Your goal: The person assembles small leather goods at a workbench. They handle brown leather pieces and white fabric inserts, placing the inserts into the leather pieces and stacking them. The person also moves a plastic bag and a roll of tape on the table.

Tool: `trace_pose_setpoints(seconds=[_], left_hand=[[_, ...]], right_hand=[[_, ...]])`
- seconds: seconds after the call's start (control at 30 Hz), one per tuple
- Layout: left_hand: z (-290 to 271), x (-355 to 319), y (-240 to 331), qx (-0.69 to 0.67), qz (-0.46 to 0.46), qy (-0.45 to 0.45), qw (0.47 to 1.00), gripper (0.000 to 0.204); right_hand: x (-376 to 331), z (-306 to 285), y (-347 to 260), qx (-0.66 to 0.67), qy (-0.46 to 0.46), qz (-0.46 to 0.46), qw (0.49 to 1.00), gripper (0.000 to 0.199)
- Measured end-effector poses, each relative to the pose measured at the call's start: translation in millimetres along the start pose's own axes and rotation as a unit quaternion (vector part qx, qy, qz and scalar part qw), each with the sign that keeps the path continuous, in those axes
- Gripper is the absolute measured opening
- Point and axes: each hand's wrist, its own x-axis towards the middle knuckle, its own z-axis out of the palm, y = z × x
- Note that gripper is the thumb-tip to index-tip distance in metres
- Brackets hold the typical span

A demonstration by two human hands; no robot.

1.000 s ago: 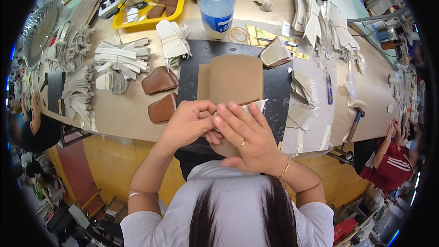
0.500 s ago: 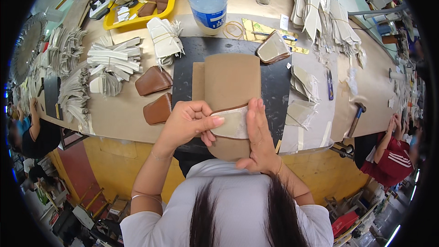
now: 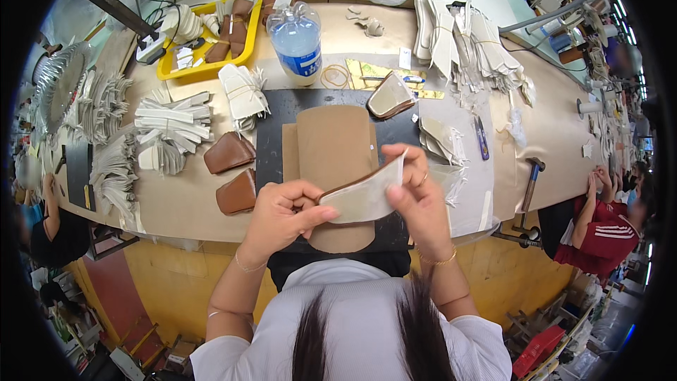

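Observation:
Between my two hands is a leather piece (image 3: 363, 199), its pale lining facing up and a brown edge showing along the far side. My left hand (image 3: 281, 217) pinches its left end between thumb and fingers. At the other end my right hand (image 3: 421, 201) grips it, thumb on the lining, fingers behind. The piece is held tilted above a brown rounded block (image 3: 336, 141) on a black board (image 3: 271, 109). Two brown leather pieces (image 3: 230, 153) lie left of the board. A similar piece, lining up (image 3: 392, 97), rests at its far right corner.
Pale stacked strips (image 3: 173, 120) spread on the left, with more bundles (image 3: 448, 35) at the far right. A yellow tray (image 3: 204, 67) and a bottle of cloudy liquid (image 3: 296, 46) stand at the back. A hammer (image 3: 532, 176) and a purple-handled tool (image 3: 482, 137) lie to the right. Co-workers sit on both sides.
My right hand, flat against the piece before, now grips its right end and has lifted it off the block. The view has shifted slightly.

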Motion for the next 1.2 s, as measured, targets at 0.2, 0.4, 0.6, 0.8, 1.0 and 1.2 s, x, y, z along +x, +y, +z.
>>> trace_pose_setpoints(seconds=[0.2, 0.4, 0.6, 0.8, 1.0, 1.2], left_hand=[[-49.5, -17.2, -19.4, 0.026, 0.006, 0.225, 0.974, 0.017], [-102.0, -48.8, -65.8, 0.520, 0.012, 0.318, 0.793, 0.027], [-112.0, -59.1, -83.8, 0.528, 0.010, 0.303, 0.793, 0.033], [-109.1, -60.6, -87.9, 0.585, 0.056, 0.317, 0.745, 0.029], [-104.5, -55.6, -93.0, 0.540, 0.044, 0.328, 0.774, 0.023], [-116.2, -55.5, -95.4, 0.462, 0.014, 0.327, 0.825, 0.021]], right_hand=[[91.9, -75.8, 27.4, -0.045, 0.061, 0.064, 0.995, 0.030], [157.6, -111.4, 74.3, -0.265, -0.005, 0.144, 0.954, 0.037], [143.5, -107.3, 84.8, -0.440, 0.085, -0.033, 0.893, 0.049], [74.2, -113.0, 50.7, -0.442, 0.085, -0.013, 0.893, 0.038], [7.6, -151.3, 47.1, -0.445, 0.159, 0.055, 0.880, 0.023], [-35.1, -163.0, 42.1, -0.444, 0.152, 0.069, 0.880, 0.022]])
